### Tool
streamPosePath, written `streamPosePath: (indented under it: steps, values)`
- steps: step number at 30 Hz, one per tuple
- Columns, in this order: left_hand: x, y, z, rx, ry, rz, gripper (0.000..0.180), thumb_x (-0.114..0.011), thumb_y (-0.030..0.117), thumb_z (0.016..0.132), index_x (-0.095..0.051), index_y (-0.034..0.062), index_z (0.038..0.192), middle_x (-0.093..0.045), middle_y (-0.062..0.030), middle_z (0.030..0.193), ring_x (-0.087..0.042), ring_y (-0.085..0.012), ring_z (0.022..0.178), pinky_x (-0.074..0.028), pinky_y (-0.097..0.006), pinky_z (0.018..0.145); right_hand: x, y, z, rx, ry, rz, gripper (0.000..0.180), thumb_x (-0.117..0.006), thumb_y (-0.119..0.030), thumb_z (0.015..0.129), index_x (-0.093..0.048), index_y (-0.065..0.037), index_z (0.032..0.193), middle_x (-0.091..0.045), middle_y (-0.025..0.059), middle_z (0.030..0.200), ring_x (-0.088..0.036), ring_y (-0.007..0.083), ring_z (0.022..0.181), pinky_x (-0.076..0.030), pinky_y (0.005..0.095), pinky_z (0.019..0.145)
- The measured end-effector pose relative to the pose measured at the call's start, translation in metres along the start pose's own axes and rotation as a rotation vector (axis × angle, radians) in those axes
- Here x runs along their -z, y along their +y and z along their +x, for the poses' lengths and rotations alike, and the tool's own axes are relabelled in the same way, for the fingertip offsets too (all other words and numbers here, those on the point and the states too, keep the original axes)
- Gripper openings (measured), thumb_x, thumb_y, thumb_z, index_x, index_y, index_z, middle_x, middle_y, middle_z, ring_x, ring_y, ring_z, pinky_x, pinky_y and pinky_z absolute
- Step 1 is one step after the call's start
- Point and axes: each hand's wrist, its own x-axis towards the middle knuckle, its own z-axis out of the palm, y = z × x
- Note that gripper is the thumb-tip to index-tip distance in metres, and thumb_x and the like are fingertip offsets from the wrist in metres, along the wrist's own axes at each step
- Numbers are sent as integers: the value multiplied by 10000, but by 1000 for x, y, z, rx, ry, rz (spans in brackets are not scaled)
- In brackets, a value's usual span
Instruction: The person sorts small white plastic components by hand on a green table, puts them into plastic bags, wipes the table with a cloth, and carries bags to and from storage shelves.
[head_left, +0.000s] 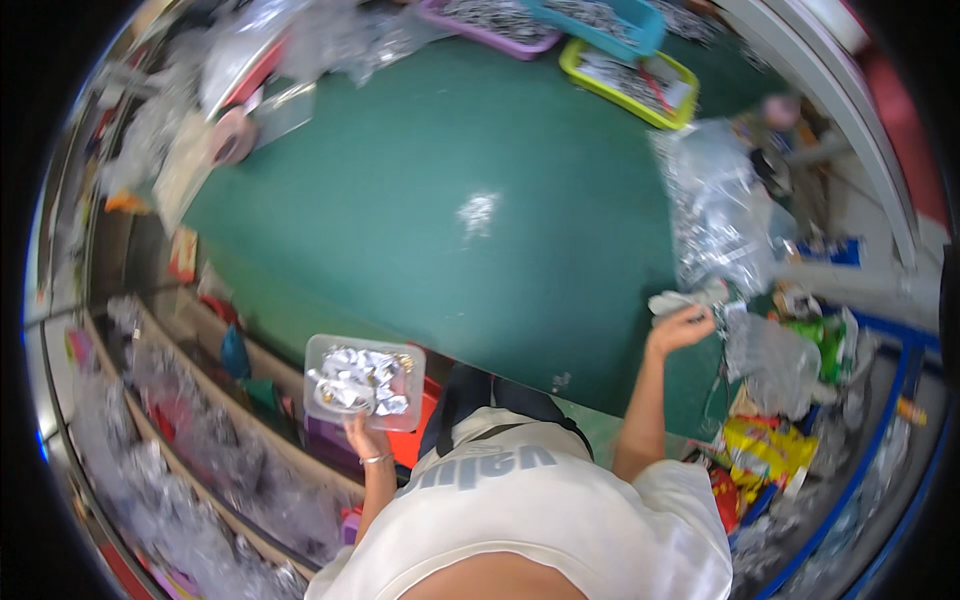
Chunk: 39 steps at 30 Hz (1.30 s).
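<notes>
My left hand point(368, 437) grips the near edge of a clear plastic tub point(315, 378), held out past the front edge of the table on the left. Crumpled silver foil-like pieces point(372, 375) lie inside it, with a few small gold-coloured bits at the right side. Over the table's right end, my right hand point(682, 328) has its fingers curled in, right against a pale, glove-like piece point(678, 301). Blur hides what exactly lies between those fingers. A clear plastic bag point(712, 215) spreads just beyond that hand.
Purple point(520, 48), blue point(648, 40) and lime-green point(640, 112) trays of small silvery pieces stand at the far side of the green table point(430, 220). A pink tape roll point(233, 136) sits far left. Shelves of plastic bags point(190, 470) run along the left; a yellow packet point(765, 450) lies right.
</notes>
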Motion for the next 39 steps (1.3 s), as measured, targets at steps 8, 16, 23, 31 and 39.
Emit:
streamPosePath:
  steps: [8,16,23,31,39]
  values:
    - [52,-64,25,31,98,-33,513,-453,-81,697,-353,4,1192,-456,-131,1144,-469,-250,1023,-377,-363,880,-62,-122,-39,165,-481,453,153,-478,-101,840,-464,29,920,-500,148,936,-491,267,865,-385,357,770]
    - [38,-120,51,168,89,-21,553,-434,-110,689,-326,21,1216,-428,-123,1180,-448,-272,1066,-379,-378,895,-205,-149,-64,380,-676,202,422,-522,-191,782,-431,-19,1156,-391,159,1231,-366,325,1139,-274,407,955]
    - [-11,-116,49,300,30,-177,578,-443,-104,681,-314,3,1234,-447,-127,1165,-472,-249,1045,-392,-348,885,-225,-170,-112,823,-861,74,495,-498,-219,789,-373,-76,1245,-406,114,1255,-325,283,1197,-249,410,991]
    - [-24,-115,53,315,-11,-306,557,-427,-58,742,-269,16,1271,-349,-121,1263,-372,-254,1147,-325,-358,943,-78,-194,-221,1064,-1399,434,685,-590,-111,663,-301,-70,1283,-336,95,1308,-302,297,1209,-254,433,987]
    - [-15,-117,58,256,-93,-262,465,-430,121,855,-259,22,1277,-350,-121,1266,-359,-248,1156,-290,-369,962,23,-197,-251,572,-1581,815,437,-500,6,649,-504,5,1086,-524,159,1102,-492,310,1030,-382,416,872]
